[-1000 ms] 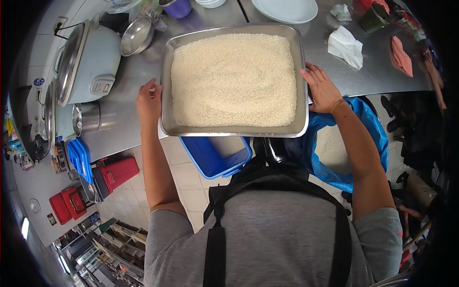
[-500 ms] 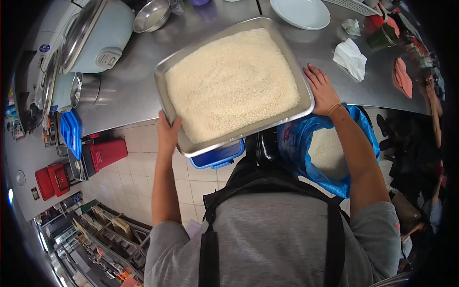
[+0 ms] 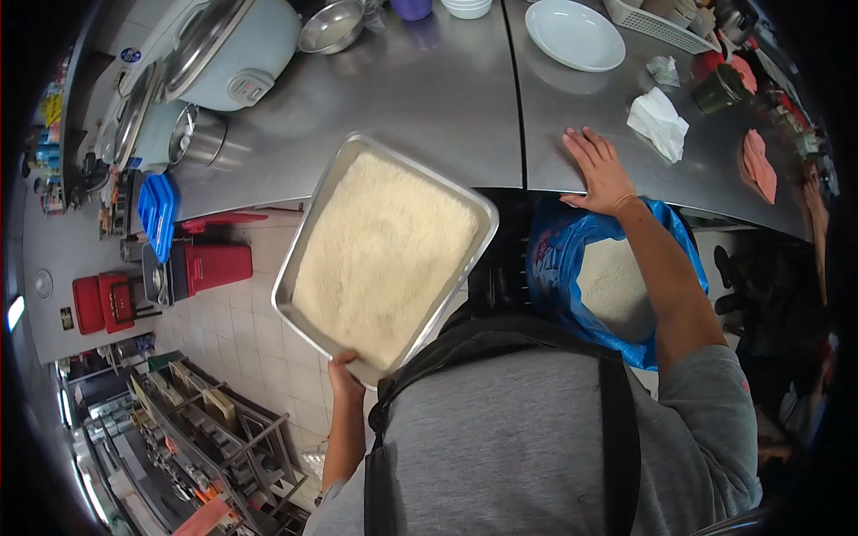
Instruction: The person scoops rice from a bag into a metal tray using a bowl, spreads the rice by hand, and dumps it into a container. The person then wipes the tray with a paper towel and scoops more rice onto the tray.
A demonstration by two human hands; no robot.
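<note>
A rectangular metal tray (image 3: 489, 211) filled with uncooked rice (image 3: 386, 241) is tilted in the view, its far corner over the steel counter's front edge and its near part over the floor. My left hand (image 3: 345, 373) grips its near rim, thumb over the edge and the other fingers hidden beneath. My right hand (image 3: 604, 175) is off the tray, fingers apart, lying on the counter (image 3: 429, 116) at its front edge. Below my right forearm stands an open blue plastic bag (image 3: 556, 295) with more rice (image 3: 615, 284) inside.
Rice cookers (image 3: 234, 62) and a steel pot (image 3: 198, 136) stand at the counter's left. Toward the back are a metal bowl (image 3: 332, 27) and a white plate (image 3: 575, 34). Crumpled tissue (image 3: 659, 123) and a pink cloth (image 3: 759, 164) lie right. A red bin (image 3: 217, 268) stands lower left.
The rice tray has swung off the counter toward my body and left, turning as it went. My left hand moved with it to the near rim. My right hand let go of the tray.
</note>
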